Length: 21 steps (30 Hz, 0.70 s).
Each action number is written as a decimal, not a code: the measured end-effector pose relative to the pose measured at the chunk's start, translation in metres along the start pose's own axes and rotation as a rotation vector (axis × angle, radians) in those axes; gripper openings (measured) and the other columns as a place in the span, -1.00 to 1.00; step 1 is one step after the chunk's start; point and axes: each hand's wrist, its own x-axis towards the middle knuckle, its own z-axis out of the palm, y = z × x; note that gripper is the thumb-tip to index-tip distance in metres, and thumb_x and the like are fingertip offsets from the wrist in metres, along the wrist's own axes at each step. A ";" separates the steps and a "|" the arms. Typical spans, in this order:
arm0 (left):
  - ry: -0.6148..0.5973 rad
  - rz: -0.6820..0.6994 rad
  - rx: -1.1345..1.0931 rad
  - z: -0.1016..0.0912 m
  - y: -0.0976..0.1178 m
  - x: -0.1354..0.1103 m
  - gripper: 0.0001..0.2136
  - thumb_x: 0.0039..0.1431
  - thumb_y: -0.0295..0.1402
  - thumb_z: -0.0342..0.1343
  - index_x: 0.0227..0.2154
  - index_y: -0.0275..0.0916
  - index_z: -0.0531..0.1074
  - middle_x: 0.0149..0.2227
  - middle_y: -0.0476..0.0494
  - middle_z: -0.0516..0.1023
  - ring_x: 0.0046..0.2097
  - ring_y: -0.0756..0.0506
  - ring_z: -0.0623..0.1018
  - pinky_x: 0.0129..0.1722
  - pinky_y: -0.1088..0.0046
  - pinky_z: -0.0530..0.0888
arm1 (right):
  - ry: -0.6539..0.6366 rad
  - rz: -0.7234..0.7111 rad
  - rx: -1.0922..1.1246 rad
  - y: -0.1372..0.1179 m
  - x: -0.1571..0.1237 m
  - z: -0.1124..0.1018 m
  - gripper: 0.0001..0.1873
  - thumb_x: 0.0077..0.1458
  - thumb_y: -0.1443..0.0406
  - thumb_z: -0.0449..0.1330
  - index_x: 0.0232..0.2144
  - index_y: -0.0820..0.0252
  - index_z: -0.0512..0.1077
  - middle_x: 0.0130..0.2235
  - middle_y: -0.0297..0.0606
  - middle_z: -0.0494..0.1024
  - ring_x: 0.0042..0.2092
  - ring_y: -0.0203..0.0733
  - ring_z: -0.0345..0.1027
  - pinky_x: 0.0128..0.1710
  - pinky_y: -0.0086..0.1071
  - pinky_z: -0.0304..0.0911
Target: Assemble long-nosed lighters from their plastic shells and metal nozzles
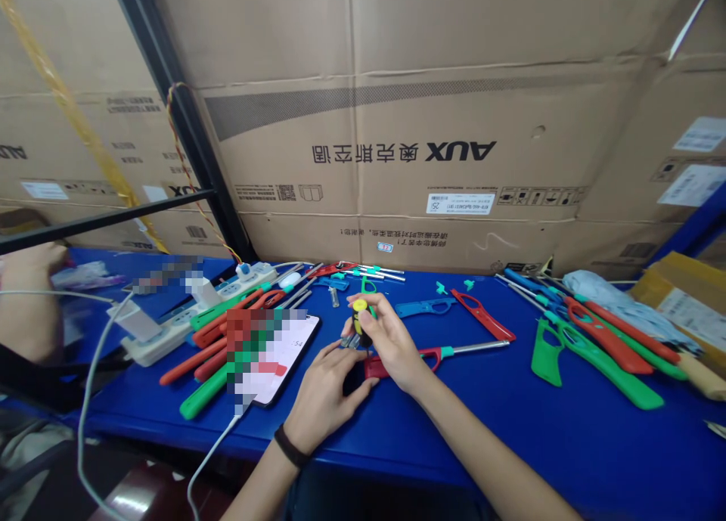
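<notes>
Red lighter (376, 367) partly hidden by hands (326, 389) (392, 341); tip of screwdriver (359, 326) indistinct

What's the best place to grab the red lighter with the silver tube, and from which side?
Probably the silver tube, from the person's right: it is long, slim and juts out that way, clear of both hands, while the red handle is crowded by the left hand and right hand.
</notes>
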 end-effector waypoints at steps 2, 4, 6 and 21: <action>-0.020 0.007 0.002 -0.002 0.002 0.002 -0.81 0.12 -0.34 0.13 -0.18 -0.18 0.45 -0.20 -0.14 0.61 -0.11 -0.19 0.57 0.09 0.07 0.34 | 0.024 -0.074 -0.053 -0.003 0.001 0.000 -0.75 0.10 0.11 0.18 -0.27 0.06 0.23 -0.07 -0.27 0.38 -0.33 -0.28 0.42 -0.24 -0.26 0.35; -0.046 0.016 0.000 -0.004 0.003 0.003 -0.81 0.12 -0.35 0.13 -0.18 -0.16 0.46 -0.20 -0.12 0.61 -0.11 -0.19 0.57 0.13 0.05 0.29 | 0.064 -0.136 -0.153 -0.007 0.001 -0.001 -0.78 0.10 0.18 0.20 -0.33 0.07 0.20 -0.05 -0.25 0.41 -0.26 -0.24 0.46 -0.18 -0.22 0.36; -0.061 0.022 0.006 -0.006 0.004 0.005 -0.80 0.12 -0.35 0.13 -0.17 -0.16 0.47 -0.18 -0.12 0.60 -0.11 -0.18 0.57 0.15 0.03 0.25 | 0.125 -0.164 -0.265 -0.012 -0.001 -0.002 -0.76 0.08 0.22 0.23 -0.36 0.08 0.18 -0.18 -0.25 0.51 -0.21 -0.18 0.47 -0.16 -0.20 0.37; -0.153 0.094 0.120 -0.029 0.001 0.012 -0.80 0.12 -0.34 0.12 -0.17 -0.13 0.47 -0.23 -0.06 0.59 -0.18 -0.13 0.57 0.18 0.04 0.19 | 0.518 -0.344 -0.435 -0.089 -0.004 -0.073 -0.71 0.04 0.12 0.24 -0.37 0.12 0.22 -0.32 -0.24 0.59 -0.42 -0.22 0.49 -0.42 -0.33 0.44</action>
